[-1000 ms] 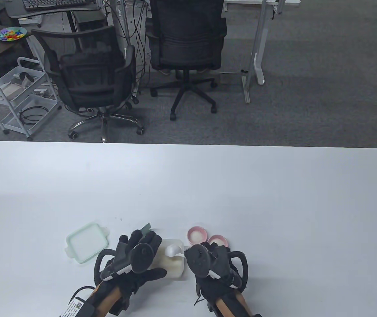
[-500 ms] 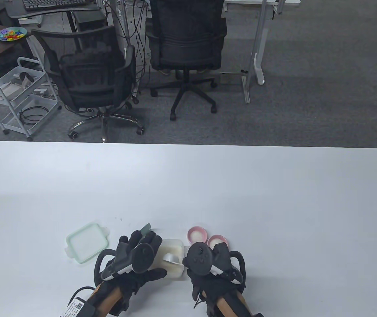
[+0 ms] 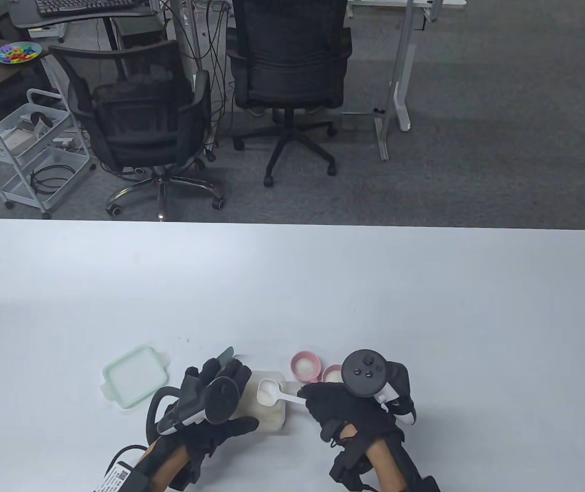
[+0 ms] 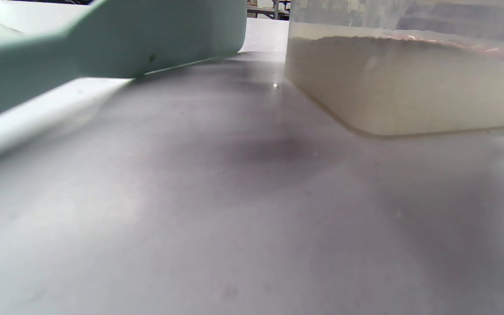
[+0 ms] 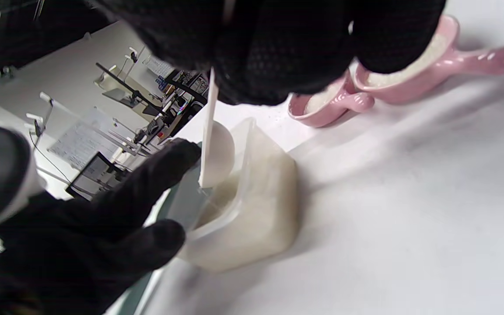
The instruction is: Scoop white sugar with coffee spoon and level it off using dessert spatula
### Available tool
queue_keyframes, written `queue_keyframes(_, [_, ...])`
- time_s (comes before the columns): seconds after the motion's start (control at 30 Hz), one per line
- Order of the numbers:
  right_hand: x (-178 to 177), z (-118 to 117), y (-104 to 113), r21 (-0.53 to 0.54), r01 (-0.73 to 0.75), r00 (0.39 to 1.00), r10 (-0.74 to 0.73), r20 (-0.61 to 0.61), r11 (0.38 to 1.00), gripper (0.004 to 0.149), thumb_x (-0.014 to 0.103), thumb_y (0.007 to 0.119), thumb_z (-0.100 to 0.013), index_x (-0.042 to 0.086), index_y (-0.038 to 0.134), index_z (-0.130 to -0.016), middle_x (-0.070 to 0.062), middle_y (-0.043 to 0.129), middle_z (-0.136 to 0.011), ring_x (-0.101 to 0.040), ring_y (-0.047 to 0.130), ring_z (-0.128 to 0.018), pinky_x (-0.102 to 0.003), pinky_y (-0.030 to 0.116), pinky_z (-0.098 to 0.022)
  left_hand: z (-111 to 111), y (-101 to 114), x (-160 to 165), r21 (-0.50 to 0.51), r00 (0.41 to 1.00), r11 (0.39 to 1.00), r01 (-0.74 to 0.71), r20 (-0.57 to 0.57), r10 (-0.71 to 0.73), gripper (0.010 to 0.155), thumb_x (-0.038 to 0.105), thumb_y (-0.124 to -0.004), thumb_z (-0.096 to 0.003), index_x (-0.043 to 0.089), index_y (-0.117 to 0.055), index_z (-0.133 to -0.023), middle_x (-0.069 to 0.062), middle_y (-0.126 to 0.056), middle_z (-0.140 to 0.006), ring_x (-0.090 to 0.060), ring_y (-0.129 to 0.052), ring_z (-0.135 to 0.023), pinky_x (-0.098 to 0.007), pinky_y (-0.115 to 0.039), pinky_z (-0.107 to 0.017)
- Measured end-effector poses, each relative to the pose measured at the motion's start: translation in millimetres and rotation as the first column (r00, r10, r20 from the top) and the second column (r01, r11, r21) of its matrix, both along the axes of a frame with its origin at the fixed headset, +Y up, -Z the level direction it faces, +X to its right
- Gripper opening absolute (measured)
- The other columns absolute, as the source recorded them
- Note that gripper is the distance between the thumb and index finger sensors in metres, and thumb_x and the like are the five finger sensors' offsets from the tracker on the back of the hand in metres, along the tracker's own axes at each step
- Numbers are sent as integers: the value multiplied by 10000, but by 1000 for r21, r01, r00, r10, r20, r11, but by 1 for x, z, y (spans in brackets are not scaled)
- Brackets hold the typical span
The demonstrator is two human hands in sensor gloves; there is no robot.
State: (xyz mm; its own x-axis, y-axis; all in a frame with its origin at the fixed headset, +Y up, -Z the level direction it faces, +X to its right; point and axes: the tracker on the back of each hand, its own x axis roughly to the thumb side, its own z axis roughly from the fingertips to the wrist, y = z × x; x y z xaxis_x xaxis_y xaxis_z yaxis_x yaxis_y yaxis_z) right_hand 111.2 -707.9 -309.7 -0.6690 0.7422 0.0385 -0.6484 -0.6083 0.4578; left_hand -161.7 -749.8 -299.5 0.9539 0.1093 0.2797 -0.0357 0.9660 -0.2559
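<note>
Much of the left hand (image 3: 210,397) is covered by its tracker in the table view; its fingers reach forward close together over a pale green spatula (image 3: 226,354), whose tip alone pokes out past the fingertips, so whether they clamp it cannot be told. In the left wrist view the spatula (image 4: 103,48) fills the upper left as a blurred green slab, cut off by the frame. The right hand (image 3: 346,407), low and right of centre, pinches the handle of a white spoon (image 3: 271,392); the grip itself is buried under black glove in the right wrist view, where only the thin handle and the bowl's underside (image 5: 217,155) show. The spoon's bowl, heaped with sugar, hangs over the clear sugar tub (image 3: 271,417) between the two hands. Two pink scoops (image 3: 306,366) holding white grains sit just behind the right hand, the nearer partly hidden by the tracker. A green lid (image 3: 133,375) lies on the white table (image 3: 425,318) to the left.
</note>
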Motion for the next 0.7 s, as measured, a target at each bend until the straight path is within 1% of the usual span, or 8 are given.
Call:
queue_keyframes(0.03, [4,-2,-2,-23,33,999,-33,3,999,484,271,756,-532,31,791,-950,-99,943,-657,-229,912,-435,-577,692,-599,0,0,0,0,1000,1000,0,0,0,966,795,-615,-314,410,-255,-1124,123,-284,-1263,-362,-326,-1214,-654,-325,-823])
queue_keyframes(0.13, [12,-5,-5,-49,81,996,-80,27,995,484,269,756,-535,28,787,-953,-104,941,-659,-234,909,-436,-579,688,-599,0,0,0,-1,1000,1000,0,-1,0,967,793,-617,-315,407,-257,-1124,119,-286,-1263,-365,-327,-1213,-654,-326,-823])
queue_keyframes(0.57, [16,-7,-5,-51,114,993,-113,26,992,485,270,755,-537,31,782,-958,-104,937,-666,-237,907,-443,-580,680,-604,0,1,-1,11,1000,1000,0,-1,0,974,797,-618,-305,414,-255,-1123,123,-280,-1263,-366,-317,-1213,-653,-323,-824])
queue_keyframes(0.6, [17,-7,-4,-48,126,992,-125,28,991,485,270,755,-537,31,781,-958,-105,937,-666,-237,906,-444,-581,680,-604,-1,5,-3,6,1000,1000,-15,-7,15,987,798,-621,-304,410,-238,-1126,122,-260,-1264,-364,-307,-1216,-647,-325,-832])
queue_keyframes(0.63, [18,-7,-4,-46,137,990,-135,29,990,485,270,755,-537,31,781,-959,-105,936,-667,-237,906,-444,-581,680,-604,-1,10,-7,18,998,998,-55,-20,56,985,805,-607,-300,417,-231,-1123,122,-247,-1263,-376,-307,-1212,-655,-321,-825])
queue_keyframes(0.67, [18,-7,-3,-44,143,989,-142,31,989,486,271,755,-537,31,781,-959,-104,936,-667,-237,906,-445,-580,680,-604,-1,14,-10,30,996,996,-84,-30,85,975,782,-629,-302,412,-247,-1119,116,-263,-1257,-373,-329,-1205,-648,-342,-821])
queue_keyframes(0.7, [19,-7,-2,-40,151,988,-150,34,988,486,271,755,-537,31,781,-959,-105,936,-666,-237,906,-445,-579,681,-605,-1,18,-14,47,992,992,-116,-47,119,966,793,-612,-309,417,-241,-1119,113,-254,-1260,-384,-327,-1204,-657,-336,-819])
